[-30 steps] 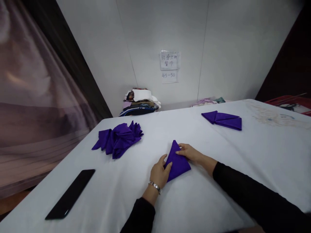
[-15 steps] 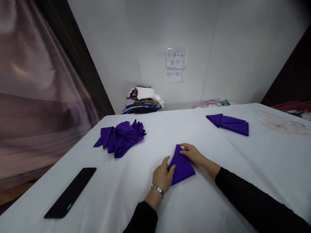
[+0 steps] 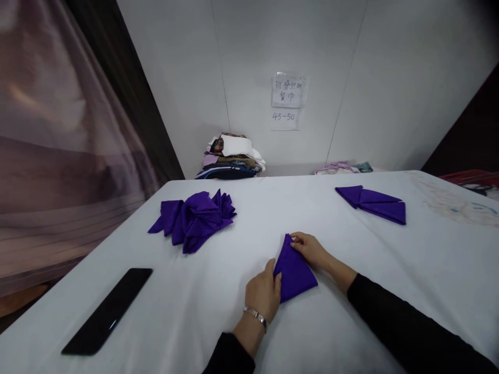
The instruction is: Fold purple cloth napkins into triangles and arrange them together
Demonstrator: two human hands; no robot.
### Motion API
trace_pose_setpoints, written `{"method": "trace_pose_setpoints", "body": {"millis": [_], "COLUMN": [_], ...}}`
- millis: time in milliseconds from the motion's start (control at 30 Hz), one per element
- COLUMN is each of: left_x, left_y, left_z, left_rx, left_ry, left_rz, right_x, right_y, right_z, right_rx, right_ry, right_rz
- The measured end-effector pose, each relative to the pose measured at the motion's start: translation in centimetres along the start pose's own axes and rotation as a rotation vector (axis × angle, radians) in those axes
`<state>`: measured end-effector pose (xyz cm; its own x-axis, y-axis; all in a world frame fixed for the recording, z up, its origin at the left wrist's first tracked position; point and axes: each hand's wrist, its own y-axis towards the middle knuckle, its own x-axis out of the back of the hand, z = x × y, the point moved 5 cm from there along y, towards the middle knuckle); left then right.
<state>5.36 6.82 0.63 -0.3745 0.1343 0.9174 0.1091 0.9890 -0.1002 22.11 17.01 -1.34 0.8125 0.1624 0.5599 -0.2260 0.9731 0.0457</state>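
A purple cloth napkin, folded into a wedge with its narrow end pointing away from me, lies on the white-covered table. My left hand, with a silver bracelet at the wrist, grips the napkin's left edge between thumb and fingers. At the narrow far tip, my right hand pinches the cloth between thumb and fingertips. Part of the napkin's left side is hidden behind my left hand.
Crumpled purple cloths lie at the far left. A folded purple napkin rests at the far right. Near the left edge is a flat black slab. Stacked clothes stand behind the table, below a handwritten sign on the wall.
My left hand's thumb and fingers have drawn closer together on the napkin's left edge. My right hand keeps its pinch at the tip. The view has shifted slightly.
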Motion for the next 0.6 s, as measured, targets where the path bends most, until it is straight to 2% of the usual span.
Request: {"method": "trace_pose_setpoints", "body": {"millis": [300,600], "left_x": [0.0,-0.2], "left_y": [-0.1,0.0], "left_z": [0.1,0.1], "left_rx": [0.006,0.010], "left_ry": [0.036,0.102], "left_rz": [-0.005,0.020], "right_x": [0.3,0.2], "right_y": [-0.1,0.4], "right_z": [1.4,1.0], "right_rx": [0.057,0.065], "right_ry": [-0.239,-0.454], "right_rz": [-0.037,-0.039]}}
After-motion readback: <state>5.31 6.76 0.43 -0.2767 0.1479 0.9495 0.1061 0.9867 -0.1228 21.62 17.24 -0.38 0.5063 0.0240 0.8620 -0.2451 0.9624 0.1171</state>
